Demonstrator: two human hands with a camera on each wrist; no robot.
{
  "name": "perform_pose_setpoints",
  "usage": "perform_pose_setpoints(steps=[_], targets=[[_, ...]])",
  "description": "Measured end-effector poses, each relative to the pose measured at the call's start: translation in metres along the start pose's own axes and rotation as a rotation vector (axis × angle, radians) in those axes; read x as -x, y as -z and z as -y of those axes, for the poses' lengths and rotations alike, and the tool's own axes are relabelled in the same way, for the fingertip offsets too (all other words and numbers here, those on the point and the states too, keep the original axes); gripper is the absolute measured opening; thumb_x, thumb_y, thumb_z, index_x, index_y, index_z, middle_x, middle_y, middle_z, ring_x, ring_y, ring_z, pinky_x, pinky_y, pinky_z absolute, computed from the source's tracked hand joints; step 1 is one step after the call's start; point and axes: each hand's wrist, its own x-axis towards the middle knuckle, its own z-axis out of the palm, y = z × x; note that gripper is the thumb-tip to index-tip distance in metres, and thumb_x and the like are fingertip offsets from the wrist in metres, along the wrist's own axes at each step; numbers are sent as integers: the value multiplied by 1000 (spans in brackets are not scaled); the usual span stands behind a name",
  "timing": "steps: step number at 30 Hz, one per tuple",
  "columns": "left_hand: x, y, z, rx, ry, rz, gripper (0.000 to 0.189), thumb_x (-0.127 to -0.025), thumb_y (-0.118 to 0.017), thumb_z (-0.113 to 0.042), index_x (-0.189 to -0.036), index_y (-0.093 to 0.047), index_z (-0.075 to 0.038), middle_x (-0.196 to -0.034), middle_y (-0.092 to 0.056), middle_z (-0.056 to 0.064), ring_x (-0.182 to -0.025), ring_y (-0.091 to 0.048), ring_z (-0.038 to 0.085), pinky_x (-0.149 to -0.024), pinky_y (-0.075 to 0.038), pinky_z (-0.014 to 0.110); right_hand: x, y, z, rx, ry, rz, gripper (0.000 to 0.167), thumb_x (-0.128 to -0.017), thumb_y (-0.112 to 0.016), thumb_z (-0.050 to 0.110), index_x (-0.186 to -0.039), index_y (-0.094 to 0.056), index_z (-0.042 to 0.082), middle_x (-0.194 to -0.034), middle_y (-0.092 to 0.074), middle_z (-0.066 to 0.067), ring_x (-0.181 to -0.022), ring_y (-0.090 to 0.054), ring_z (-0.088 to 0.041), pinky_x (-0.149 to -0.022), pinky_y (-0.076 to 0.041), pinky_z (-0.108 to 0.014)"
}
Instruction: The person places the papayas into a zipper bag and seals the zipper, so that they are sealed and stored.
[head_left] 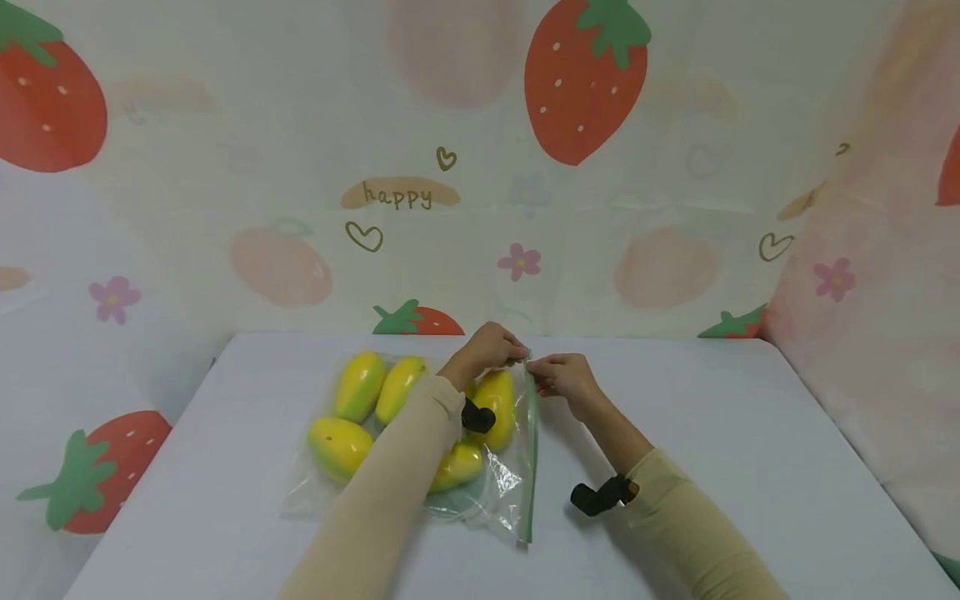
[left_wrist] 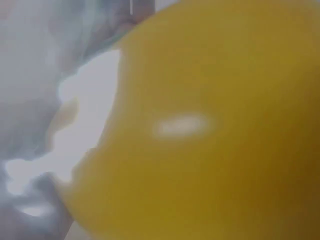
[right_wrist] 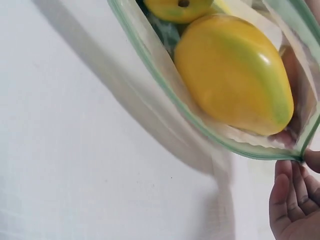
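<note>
A clear zip bag [head_left: 498, 508] with a green zip strip [head_left: 533, 467] lies on the table, holding several yellow-green mangoes [head_left: 339, 447]. At the far end of the strip, my left hand [head_left: 491, 348] pinches the bag's edge, its forearm crossing over the bag. Just right of it, my right hand [head_left: 566, 379] pinches the same corner. From the right wrist, the bag's mouth gapes around a mango [right_wrist: 235, 75], with my right hand [right_wrist: 297, 197] pinching the zip's end between thumb and fingers. A mango [left_wrist: 210, 90] under shiny plastic fills most of the left wrist view.
The white table [head_left: 720, 433] stretches to both sides of the bag. Behind it hangs a cloth backdrop [head_left: 450, 275] printed with strawberries and flowers. Black wrist cameras [head_left: 600, 497] sit on both forearms, the left one close above a mango.
</note>
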Motion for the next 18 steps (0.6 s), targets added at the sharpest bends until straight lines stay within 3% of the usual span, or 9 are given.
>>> perform_pose_setpoints(steps=[3, 8, 13, 18], targets=[[2, 4, -1, 14, 22, -54, 22, -94, -64, -16, -105, -73, 0, -89, -70, 9, -71, -55, 11, -61, -44, 18, 6, -3, -1, 58, -10, -7, 28, -91, -68, 16, -104, -68, -8, -70, -67, 1, -61, -61, -11, -59, -54, -21], [2, 6, -3, 54, 64, -160, 23, -95, -63, -18, -107, -73, -1, -98, -72, 12, -74, -56, 12, -69, -48, 22, 23, -3, -9, 133, -29, 7, 26, -90, -69, 18, -100, -70, -6, -68, -66, -1, -60, -60, -12, -58, -52, -22], [0, 7, -2, 99, 70, -166, 26, -96, -62, -19, -112, -71, 0, -105, -72, 14, -81, -61, 16, -81, -52, 29, 45, 1, -16, 161, -21, 14, 25, -89, -69, 17, -96, -71, -6, -66, -66, -1, -59, -59, -13, -57, -52, -23], [-2, 16, 0, 160, 107, -253, 27, -96, -61, -20, -113, -70, -1, -108, -71, 14, -93, -64, 23, -89, -53, 34, 73, 7, -28, 180, -7, 58, 23, -88, -70, 16, -91, -73, -6, -67, -66, -1, -59, -58, -13, -57, -51, -25]])
